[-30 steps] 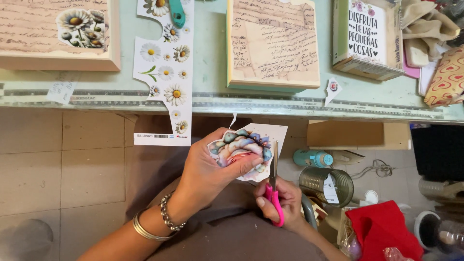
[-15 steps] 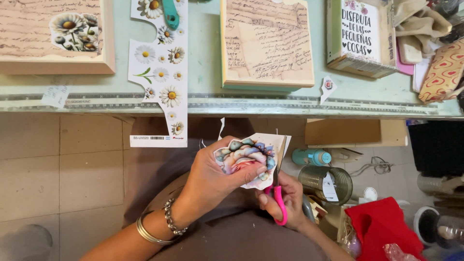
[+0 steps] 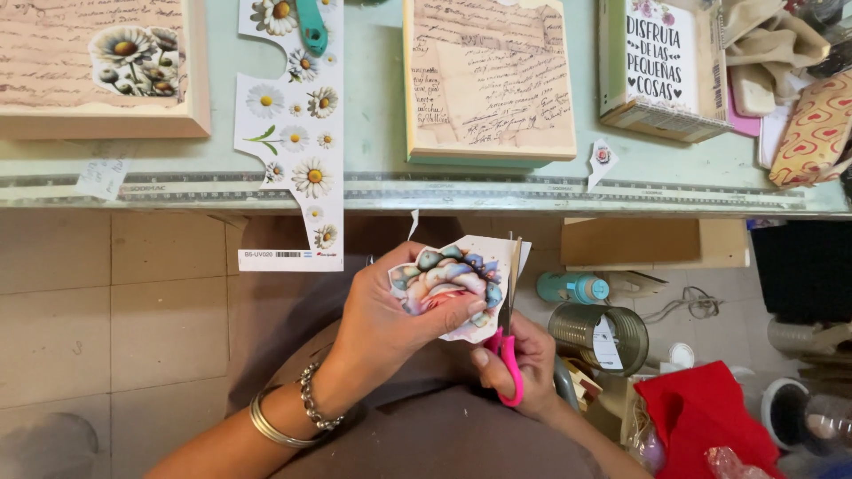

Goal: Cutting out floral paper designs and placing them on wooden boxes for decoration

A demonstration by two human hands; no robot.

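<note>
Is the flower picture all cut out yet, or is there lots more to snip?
Partly done. The left hand holds the flower picture, and its left and top edges already look trimmed close to the petals. The right hand has the pink-handled scissors at the picture's right side, blades up along the paper. A white margin still shows along the right and bottom edges, so that part is left to cut.

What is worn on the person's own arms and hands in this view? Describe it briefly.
The left hand and forearm are bare of sleeves. Its wrist carries a beaded metal bracelet and, further up the arm, a pair of plain gold-coloured bangles. The right hand shows no jewellery or sleeve in what is visible.
</note>
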